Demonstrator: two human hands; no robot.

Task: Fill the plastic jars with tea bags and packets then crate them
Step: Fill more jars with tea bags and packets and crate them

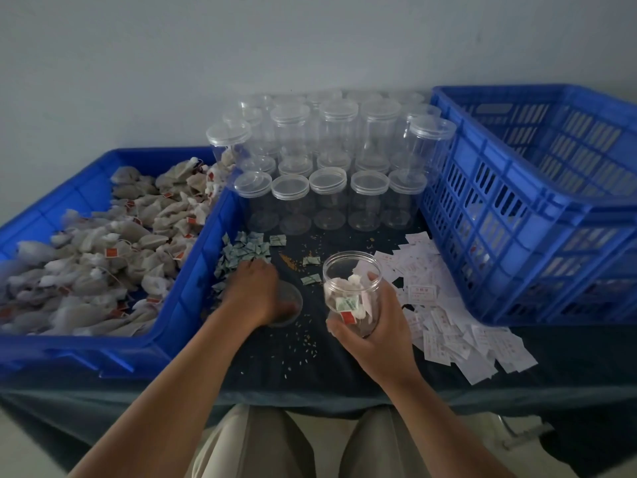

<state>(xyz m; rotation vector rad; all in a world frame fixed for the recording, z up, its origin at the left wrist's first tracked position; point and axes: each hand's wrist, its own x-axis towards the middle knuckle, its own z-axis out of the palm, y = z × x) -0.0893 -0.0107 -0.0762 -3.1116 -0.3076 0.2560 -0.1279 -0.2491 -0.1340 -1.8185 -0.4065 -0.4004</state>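
Risks spilling tea bags (pixel 342 285) from the open, tilted jar (pixel 355 270) gripped by the right hand (pixel 375 326) at centre frame, or fumbling the lid (pixel 291 295) under the left hand (pixel 255 291), grip there unclear, beside the green packets (pixel 241 251).

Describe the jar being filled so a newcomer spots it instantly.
Start at the dark table, just in front of the rows of lidded empty jars. It is the jar gripped by the right hand, the only one with no lid and with tea bags inside.
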